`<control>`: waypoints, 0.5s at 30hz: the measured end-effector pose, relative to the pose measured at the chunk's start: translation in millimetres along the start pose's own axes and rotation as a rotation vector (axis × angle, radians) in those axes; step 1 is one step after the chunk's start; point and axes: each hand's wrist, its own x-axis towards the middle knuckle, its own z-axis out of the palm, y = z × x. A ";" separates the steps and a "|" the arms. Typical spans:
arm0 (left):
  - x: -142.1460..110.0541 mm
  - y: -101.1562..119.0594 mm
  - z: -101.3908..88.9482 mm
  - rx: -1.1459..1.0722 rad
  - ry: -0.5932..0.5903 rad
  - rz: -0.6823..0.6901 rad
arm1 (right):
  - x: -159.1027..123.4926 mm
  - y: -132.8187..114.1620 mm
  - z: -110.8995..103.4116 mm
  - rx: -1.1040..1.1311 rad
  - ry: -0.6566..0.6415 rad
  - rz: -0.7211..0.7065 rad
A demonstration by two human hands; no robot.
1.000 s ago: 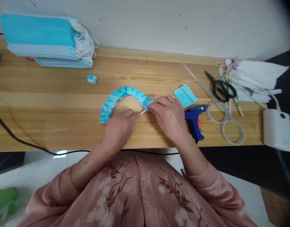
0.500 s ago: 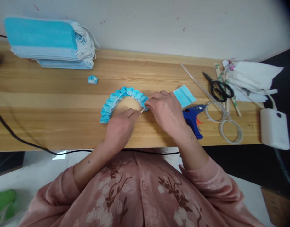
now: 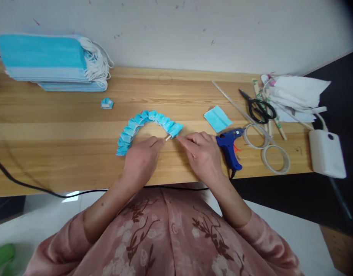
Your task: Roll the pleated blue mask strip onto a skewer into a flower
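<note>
A curved strip of pleated blue mask fabric (image 3: 138, 121) lies on the wooden table in an arch. My left hand (image 3: 142, 159) is closed around a thin wooden stick (image 3: 168, 138), most of it hidden by the fingers. The stick's tip meets the right end of the strip. My right hand (image 3: 203, 155) is palm down, with one digit stretched to the strip's right end and the other fingers loosely bent. Nothing shows in its grasp. A flat blue fabric square (image 3: 218, 119) and a blue glue gun (image 3: 230, 147) lie just beyond it.
A stack of blue masks (image 3: 44, 57) stands at the back left, near a small pleated blue piece (image 3: 107, 103). To the right are black scissors (image 3: 259, 110), tape rolls (image 3: 276, 159) and a white box (image 3: 327, 153). A black cable (image 3: 50, 192) runs along the front edge.
My right hand has loosened its pinch and drawn back from the strip's right end, which now shows. My left hand keeps the stick at that end. The whole view has shifted slightly.
</note>
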 end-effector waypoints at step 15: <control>4.1 -9.0 1.9 -0.073 0.041 0.058 | 12.2 0.0 7.2 -0.051 0.010 -0.007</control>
